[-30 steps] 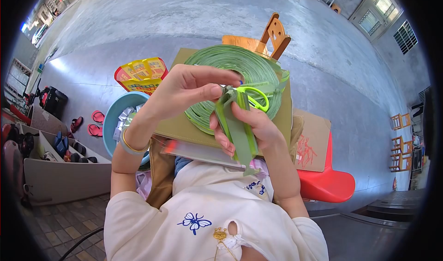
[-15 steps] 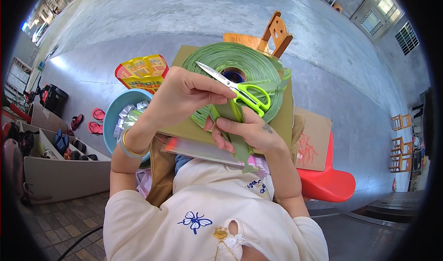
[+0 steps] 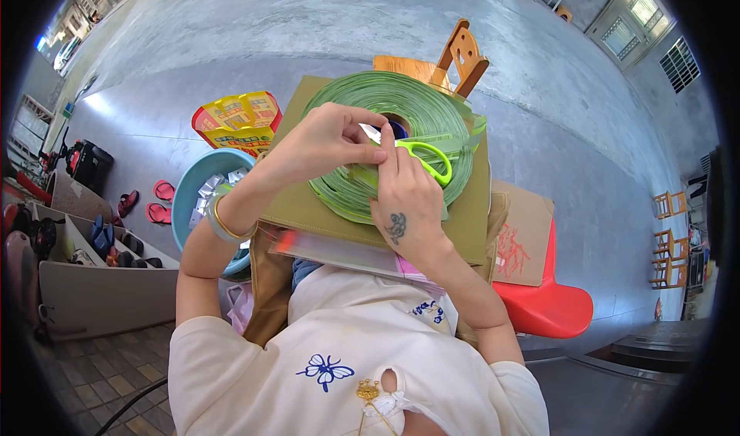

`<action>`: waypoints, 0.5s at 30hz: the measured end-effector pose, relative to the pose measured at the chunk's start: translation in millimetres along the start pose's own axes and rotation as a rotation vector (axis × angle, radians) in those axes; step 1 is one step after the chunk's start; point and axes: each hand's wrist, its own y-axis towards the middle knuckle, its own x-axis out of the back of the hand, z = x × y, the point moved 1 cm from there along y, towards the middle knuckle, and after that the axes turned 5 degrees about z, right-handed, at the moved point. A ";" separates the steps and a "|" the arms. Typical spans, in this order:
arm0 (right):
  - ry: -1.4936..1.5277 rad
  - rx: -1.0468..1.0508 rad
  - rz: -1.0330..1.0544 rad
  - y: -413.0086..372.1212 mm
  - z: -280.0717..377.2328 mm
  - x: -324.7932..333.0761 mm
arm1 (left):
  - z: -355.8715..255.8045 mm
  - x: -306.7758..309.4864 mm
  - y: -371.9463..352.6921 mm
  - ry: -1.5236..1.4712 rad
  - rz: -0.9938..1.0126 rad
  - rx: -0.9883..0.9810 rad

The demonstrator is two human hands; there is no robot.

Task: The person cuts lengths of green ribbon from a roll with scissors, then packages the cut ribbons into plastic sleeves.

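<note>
My left hand (image 3: 327, 145) is closed in a pinch above a large roll of green ribbon (image 3: 445, 106). A short piece of green ribbon (image 3: 362, 176) shows just under its fingers. My right hand (image 3: 408, 193), back turned up, meets the left fingertips; its fingers bend over and what they hold is hidden. Scissors with bright green handles (image 3: 441, 176) lie on the roll, their blades mostly covered by my hands. Beneath the roll is an olive-green board (image 3: 468, 224) over my lap.
At left stands a light blue basin (image 3: 185, 205) with silvery-green pieces inside, beside a yellow and red bag (image 3: 239, 120). A wooden chair (image 3: 462, 58) is beyond the roll. To the right are a cardboard sheet (image 3: 524, 236) and a red chair (image 3: 551, 301).
My right hand has turned back-up and moved upward to the left fingertips. The long green strip that hung from it is now out of sight. The scissors have stayed put.
</note>
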 end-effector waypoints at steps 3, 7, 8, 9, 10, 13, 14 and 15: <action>0.529 -0.045 0.157 -3.4 -8.7 17.6 | -1.1 6.4 0.5 0.071 -0.041 -0.029; 1.435 -0.299 0.498 0.4 -36.9 32.2 | -23.9 14.7 -9.0 0.271 0.068 -0.170; 1.513 -0.322 0.592 3.0 -40.9 30.5 | -30.9 14.5 -10.0 0.327 0.113 -0.201; 1.587 -0.343 0.686 3.9 -43.1 28.8 | -35.8 14.2 -9.5 0.369 0.116 -0.224; 1.567 -0.292 0.732 1.9 -38.6 24.7 | -40.3 14.3 -8.2 0.411 0.117 -0.248; 1.618 -0.132 1.014 1.3 -34.3 17.5 | -40.9 12.4 -3.2 0.403 0.031 -0.312; 1.654 -0.167 0.963 0.8 -34.8 17.5 | -38.2 11.0 -1.5 0.377 -0.010 -0.334; 1.687 -0.201 0.908 0.9 -36.2 18.4 | -34.7 10.3 -0.7 0.400 -0.130 -0.384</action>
